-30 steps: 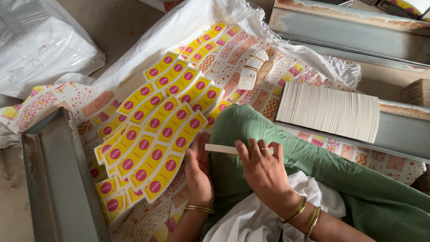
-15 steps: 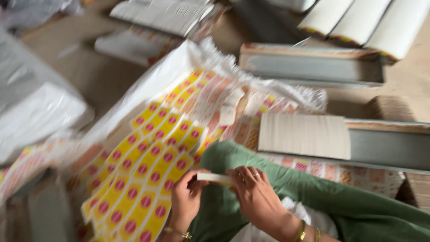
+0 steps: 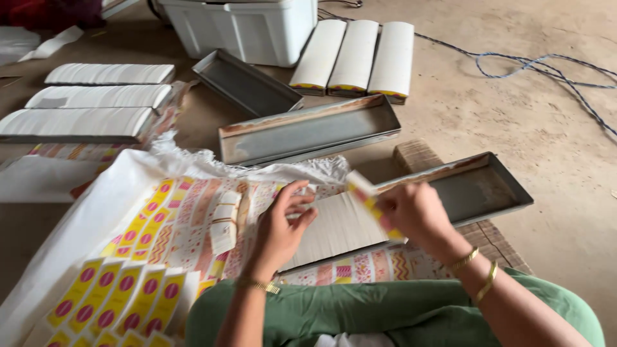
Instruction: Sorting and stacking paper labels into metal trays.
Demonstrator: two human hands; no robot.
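My right hand [image 3: 418,215] grips a thin stack of labels [image 3: 367,198] with yellow and red edges, tilted above a metal tray [image 3: 495,186]. A row of white stacked cards [image 3: 334,225] fills that tray's near end. My left hand [image 3: 283,228] hovers just left of the stack, fingers curled and apart, holding nothing I can see. Below it lie sheets of yellow labels with pink dots [image 3: 116,289] on a white plastic sheet [image 3: 96,212]. A small bundle of labels [image 3: 225,222] rests on the patterned sheets.
Two more metal trays [image 3: 308,132] [image 3: 247,83] lie on the concrete floor. Rows of white card stacks sit at the back [image 3: 350,54] and at the left [image 3: 96,96]. A white plastic bin [image 3: 244,26] stands behind. A blue cord [image 3: 533,64] trails at the right.
The view has swung up and away from the lap. My hands rose from my green-clad knee; the left hand has come off the stack, which the right hand now holds alone.
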